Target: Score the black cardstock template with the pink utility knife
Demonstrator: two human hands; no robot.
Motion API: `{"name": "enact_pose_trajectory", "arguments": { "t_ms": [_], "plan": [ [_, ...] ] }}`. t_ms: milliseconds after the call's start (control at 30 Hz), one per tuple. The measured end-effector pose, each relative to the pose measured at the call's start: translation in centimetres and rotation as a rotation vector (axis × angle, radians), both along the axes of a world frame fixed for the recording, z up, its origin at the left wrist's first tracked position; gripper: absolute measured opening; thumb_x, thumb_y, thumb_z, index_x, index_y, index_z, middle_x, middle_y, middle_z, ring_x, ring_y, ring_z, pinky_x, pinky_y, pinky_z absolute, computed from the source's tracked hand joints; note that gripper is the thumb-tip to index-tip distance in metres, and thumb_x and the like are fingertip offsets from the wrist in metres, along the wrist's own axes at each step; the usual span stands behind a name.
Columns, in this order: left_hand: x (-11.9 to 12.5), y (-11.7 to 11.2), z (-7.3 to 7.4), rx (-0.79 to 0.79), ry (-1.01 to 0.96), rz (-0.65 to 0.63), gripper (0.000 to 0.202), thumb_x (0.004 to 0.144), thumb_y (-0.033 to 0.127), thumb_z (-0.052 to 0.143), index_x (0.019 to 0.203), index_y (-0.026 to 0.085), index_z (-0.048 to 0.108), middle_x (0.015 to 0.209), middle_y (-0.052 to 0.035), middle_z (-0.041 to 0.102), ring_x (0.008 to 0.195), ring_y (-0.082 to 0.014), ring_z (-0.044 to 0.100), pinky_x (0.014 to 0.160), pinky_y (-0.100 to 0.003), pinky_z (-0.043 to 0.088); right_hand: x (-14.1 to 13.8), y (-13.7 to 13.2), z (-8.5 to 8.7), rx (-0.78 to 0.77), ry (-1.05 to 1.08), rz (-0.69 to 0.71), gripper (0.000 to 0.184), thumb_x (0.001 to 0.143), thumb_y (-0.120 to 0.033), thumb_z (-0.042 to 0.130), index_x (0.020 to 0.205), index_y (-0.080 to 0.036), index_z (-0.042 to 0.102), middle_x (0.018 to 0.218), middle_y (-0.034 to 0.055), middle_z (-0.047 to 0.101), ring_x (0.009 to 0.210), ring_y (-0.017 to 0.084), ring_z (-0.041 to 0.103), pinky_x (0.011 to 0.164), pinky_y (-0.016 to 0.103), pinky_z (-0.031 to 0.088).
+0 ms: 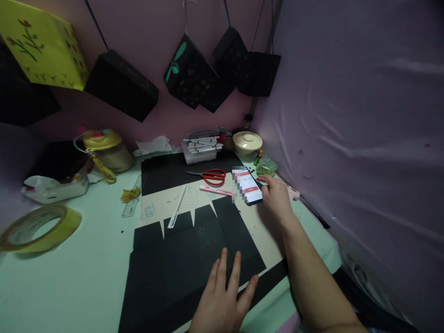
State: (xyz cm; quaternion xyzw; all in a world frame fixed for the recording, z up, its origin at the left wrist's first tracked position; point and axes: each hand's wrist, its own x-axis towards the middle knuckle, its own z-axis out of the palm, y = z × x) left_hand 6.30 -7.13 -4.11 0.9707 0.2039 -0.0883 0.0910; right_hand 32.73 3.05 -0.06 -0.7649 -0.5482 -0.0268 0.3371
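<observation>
My left hand (225,293) lies with its fingers spread on a sheet of black cardstock (187,259) that has several slits cut along its far edge. At the right edge of a lit smartphone (250,188), my right hand (276,196) has its index finger stretched out and its other fingers partly hidden. The phone screen shows a timer-like display with red bars. A white pen (177,207) lies across the far edge of the cardstock. Just beyond are a pink pen (218,190) and red-handled scissors (214,177), apart from both hands.
Left on the table are a roll of clear tape (65,226), a ruler (130,209) and a yellow-lidded jar (113,150). At the back stand a box of markers (201,148) and a lidded bowl (247,141). Green tape (267,165) sits beyond the phone. Paper boxes (121,85) hang above.
</observation>
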Motion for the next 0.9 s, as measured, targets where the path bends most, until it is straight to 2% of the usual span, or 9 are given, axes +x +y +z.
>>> {"name": "enact_pose_trajectory", "arguments": {
  "t_ms": [133, 367, 500, 567, 633, 700, 800, 900],
  "plan": [
    [0.0, 0.0, -0.2, -0.001, -0.018, 0.002, 0.101, 0.071, 0.066, 0.069, 0.151, 0.036, 0.016, 0.156, -0.0239, 0.018, 0.137, -0.054, 0.019, 0.099, -0.068, 0.033, 0.0, 0.0, -0.1, -0.015, 0.0, -0.003, 0.043, 0.076, -0.008, 0.042, 0.109, -0.017, 0.068, 0.104, 0.0106, 0.072, 0.101, 0.024, 0.064, 0.093, 0.037, 0.047],
    [0.2, 0.0, 0.6, -0.017, 0.021, 0.018, 0.099, 0.072, 0.064, 0.07, 0.151, 0.038, 0.017, 0.156, -0.0219, 0.018, 0.138, -0.0526, 0.019, 0.1, -0.067, 0.033, 0.2, 0.1, -0.3, -0.049, 0.008, -0.007, 0.044, 0.077, -0.008, 0.041, 0.111, -0.016, 0.066, 0.106, 0.011, 0.071, 0.102, 0.024, 0.064, 0.093, 0.037, 0.047],
    [0.0, 0.0, 0.2, -0.005, -0.001, 0.012, 0.099, 0.072, 0.066, 0.068, 0.151, 0.036, 0.017, 0.156, -0.0234, 0.018, 0.137, -0.0537, 0.019, 0.099, -0.067, 0.034, -0.1, 0.0, -0.3, -0.097, 0.005, -0.023, 0.046, 0.081, -0.018, 0.046, 0.125, -0.016, 0.058, 0.114, 0.0128, 0.068, 0.107, 0.027, 0.061, 0.093, 0.039, 0.046],
    [-0.1, 0.0, -0.2, 0.01, -0.03, 0.005, 0.1, 0.072, 0.067, 0.067, 0.152, 0.035, 0.016, 0.155, -0.0242, 0.018, 0.137, -0.0543, 0.018, 0.098, -0.068, 0.034, -0.5, -0.1, -0.5, -0.155, -0.022, -0.002, 0.06, 0.081, -0.033, 0.055, 0.138, -0.014, 0.046, 0.125, 0.0164, 0.062, 0.114, 0.031, 0.057, 0.095, 0.043, 0.044],
    [-0.2, 0.0, -0.4, 0.011, -0.051, -0.012, 0.101, 0.073, 0.066, 0.068, 0.152, 0.034, 0.014, 0.155, -0.0249, 0.018, 0.137, -0.0549, 0.019, 0.096, -0.069, 0.035, -1.0, -0.2, -0.7, -0.234, -0.063, 0.027, 0.086, 0.075, -0.049, 0.063, 0.146, -0.011, 0.033, 0.134, 0.0207, 0.054, 0.12, 0.037, 0.05, 0.096, 0.046, 0.041],
    [-0.3, 0.1, -0.4, 0.0, -0.051, -0.023, 0.1, 0.074, 0.063, 0.068, 0.152, 0.034, 0.014, 0.155, -0.0248, 0.019, 0.136, -0.055, 0.021, 0.095, -0.069, 0.036, -1.4, -0.2, -1.0, -0.314, -0.095, 0.029, 0.102, 0.069, -0.058, 0.067, 0.149, -0.009, 0.026, 0.134, 0.0231, 0.051, 0.122, 0.04, 0.047, 0.096, 0.046, 0.04],
    [-0.3, 0.3, 0.1, -0.026, -0.044, -0.019, 0.094, 0.077, 0.058, 0.069, 0.152, 0.034, 0.016, 0.155, -0.0237, 0.02, 0.136, -0.0546, 0.024, 0.095, -0.069, 0.035, -1.8, -0.1, -1.2, -0.386, -0.112, -0.015, 0.104, 0.069, -0.06, 0.066, 0.149, -0.01, 0.024, 0.127, 0.0231, 0.055, 0.116, 0.039, 0.05, 0.092, 0.043, 0.041],
    [-0.3, 0.5, 0.7, -0.067, -0.045, -0.01, 0.082, 0.083, 0.051, 0.065, 0.151, 0.035, 0.022, 0.156, -0.0211, 0.018, 0.136, -0.054, 0.023, 0.096, -0.068, 0.035, -1.9, 0.1, -1.0, -0.403, -0.108, -0.057, 0.096, 0.072, -0.051, 0.063, 0.15, -0.01, 0.023, 0.121, 0.0213, 0.059, 0.11, 0.037, 0.054, 0.089, 0.041, 0.041]
  ]
}}
